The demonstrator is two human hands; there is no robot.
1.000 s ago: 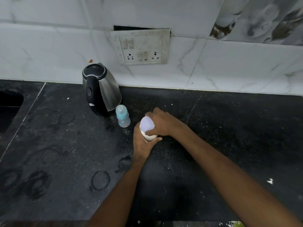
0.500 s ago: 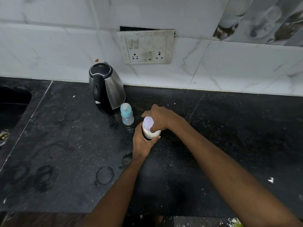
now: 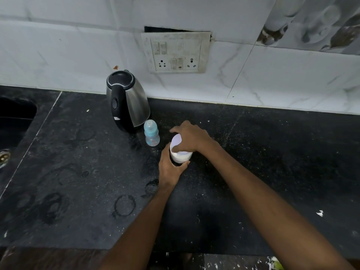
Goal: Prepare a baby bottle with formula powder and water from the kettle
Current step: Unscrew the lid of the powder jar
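- White powder fills the lower part of the formula jar [image 3: 180, 156], which stands upright on the black countertop [image 3: 272, 152], in front of the person and just right of the baby bottle.
- Its pale lid [image 3: 176, 141] sits on top; whether it is threaded tight or already loose cannot be told from this view.
- The left hand [image 3: 169, 168] wraps the jar's body from the near side, thumb and fingers curled round it, steadying it against the counter.
- The right hand [image 3: 191, 138] comes over from the right, fingers curled on the lid's rim in a gripping hold.
- Judging from this pairing of grips, the step in hand is working the lid, most likely unscrewing it to reach the powder.
- The baby bottle [image 3: 151, 134], small and blue-tinted, stands upright with its top on, apart from the jar and just beside the kettle's base.
- The steel kettle [image 3: 127, 101] stands with its lid shut near the wall, below the socket panel [image 3: 176, 52].
- Next, the lid would need lifting clear and setting down, and the bottle's top must come off before any powder goes in; the left hand should keep the jar level so nothing spills.
- No scoop is visible.
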